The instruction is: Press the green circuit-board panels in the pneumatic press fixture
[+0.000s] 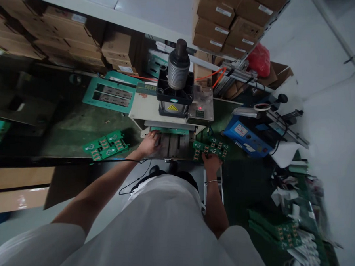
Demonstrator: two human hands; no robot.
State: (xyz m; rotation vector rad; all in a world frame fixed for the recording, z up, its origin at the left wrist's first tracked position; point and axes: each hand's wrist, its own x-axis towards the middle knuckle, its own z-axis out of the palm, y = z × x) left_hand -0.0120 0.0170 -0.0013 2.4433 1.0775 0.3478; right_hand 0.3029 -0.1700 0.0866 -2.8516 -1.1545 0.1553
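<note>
My left hand [148,144] rests at the left side of the press bed [174,145], its fingers stretched out towards a green plate [170,130] under the press head. What the fingertips touch is partly hidden. At the right of the bed, my right hand [212,163] grips the near edge of a green circuit board panel [215,147] with copper-coloured patches. The bench press [175,97] stands straight ahead, with a black and grey cylinder on top. Another green circuit board panel [107,145] lies on the bench left of my left hand.
Teal frames [90,93] lie left of the press. A blue machine [248,136] stands on the right. Cardboard boxes [72,30] fill the space under the shelf behind. A black cable [125,160] crosses the bench's front edge. More circuit boards [288,234] are at the lower right.
</note>
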